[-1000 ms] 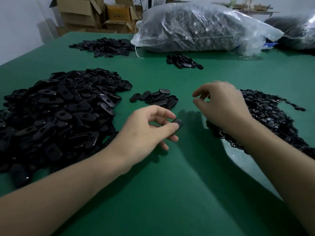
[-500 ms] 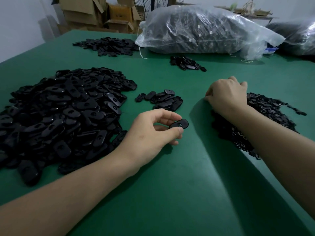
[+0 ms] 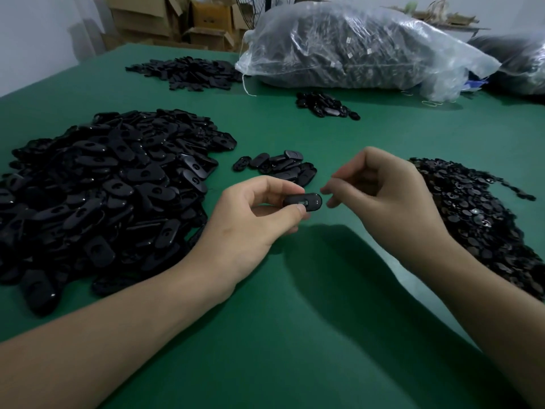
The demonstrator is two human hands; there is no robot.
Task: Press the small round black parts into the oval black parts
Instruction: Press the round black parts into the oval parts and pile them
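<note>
The right grip (image 3: 383, 196) has left the heap of small round parts (image 3: 472, 216) near the bench's right edge, where it rested knuckles-up half a second ago. It now hangs over the middle of the bench (image 3: 295, 335), its blurred fingertips (image 3: 327, 190) just beside the right end of the oval part (image 3: 303, 200) but not plainly touching it. Its fingers are curled toward the thumb as if pinching. Whether a round part sits between them cannot be told, as nothing dark shows there. The left grip (image 3: 253, 219) has brought the oval part a little inward and holds it lengthways above the bench, clamped between thumb below and fingers above, with a pale recess showing beside the thumbnail. Judging by this, the fetch looks over and the seating is about to start; no round part is seen in the oval yet. The bench is covered in green cloth. A large heap of oval parts (image 3: 103, 187) fills its left side, and a small cluster of ovals (image 3: 277, 169) lies just beyond the two grips, perhaps finished pieces. Further back lie a flat spread of black parts (image 3: 188, 72) and a smaller clump (image 3: 324, 104). A big clear sack of dark parts (image 3: 354, 45) lies along the far edge, with a second sack (image 3: 519, 63) at the far right corner. Behind the far left corner stand cardboard boxes (image 3: 147, 16) against a pale wall.
</note>
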